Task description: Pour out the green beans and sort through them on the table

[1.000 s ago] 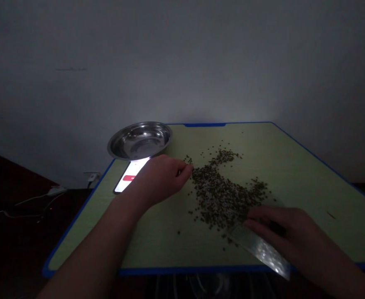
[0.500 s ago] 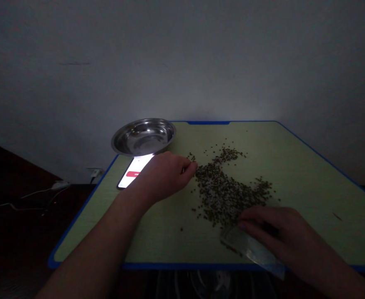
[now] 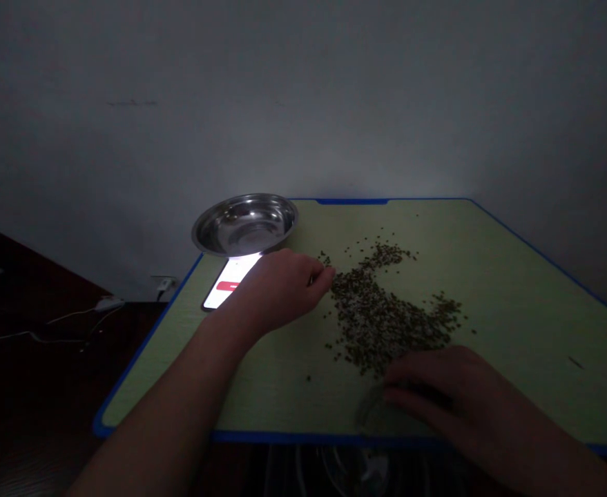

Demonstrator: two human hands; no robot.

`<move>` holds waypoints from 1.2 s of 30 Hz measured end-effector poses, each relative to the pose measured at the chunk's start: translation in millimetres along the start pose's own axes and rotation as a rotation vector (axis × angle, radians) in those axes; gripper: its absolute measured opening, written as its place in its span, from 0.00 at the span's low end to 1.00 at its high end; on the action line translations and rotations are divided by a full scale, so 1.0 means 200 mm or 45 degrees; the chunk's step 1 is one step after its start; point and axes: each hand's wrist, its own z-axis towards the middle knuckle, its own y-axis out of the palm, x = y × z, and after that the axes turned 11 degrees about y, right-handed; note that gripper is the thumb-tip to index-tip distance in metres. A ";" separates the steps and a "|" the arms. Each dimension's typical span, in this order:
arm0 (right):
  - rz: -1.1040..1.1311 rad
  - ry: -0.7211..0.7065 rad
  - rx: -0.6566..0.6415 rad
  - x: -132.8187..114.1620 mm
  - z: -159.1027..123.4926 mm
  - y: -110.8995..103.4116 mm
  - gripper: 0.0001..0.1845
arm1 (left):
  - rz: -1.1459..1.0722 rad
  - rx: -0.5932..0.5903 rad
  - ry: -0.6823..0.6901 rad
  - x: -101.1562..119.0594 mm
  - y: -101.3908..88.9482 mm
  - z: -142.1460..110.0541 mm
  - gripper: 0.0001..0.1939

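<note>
A loose heap of small dark greenish beans or seeds point(image 3: 380, 317), with paler grains among them, lies spread over the table. My left hand point(image 3: 295, 279) rests at the heap's left edge. Its fingers are curled with the fingertips pressed together, and whatever is between them is hidden. Below the heap, near the table's front edge, my right hand point(image 3: 442, 386) pinches a clear plastic bag point(image 3: 373, 408) between thumb and fingers. The bag is blurred and mostly covered by that hand.
A steel bowl point(image 3: 246, 224) stands at the back left, by a lit phone point(image 3: 225, 283) partly behind my left arm. The pale green table point(image 3: 515, 290) has a blue rim, with a wall behind it. A plug and cables point(image 3: 109, 304) are at the left.
My right hand has moved slightly left, and the plastic bag that stuck out below it is now mostly hidden. The left hand stays at the heap's edge. The view has shifted a little.
</note>
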 end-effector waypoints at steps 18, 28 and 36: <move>-0.493 -0.357 0.309 -0.30 0.22 0.16 0.08 | 0.034 0.102 -0.116 -0.06 -0.02 -0.01 0.25; -0.735 0.037 0.484 -0.07 0.28 -0.05 0.10 | 0.096 0.119 -0.145 -0.07 -0.03 -0.02 0.27; -0.816 0.174 0.539 0.17 0.33 -0.21 0.14 | 0.104 0.115 -0.163 -0.08 -0.03 -0.02 0.26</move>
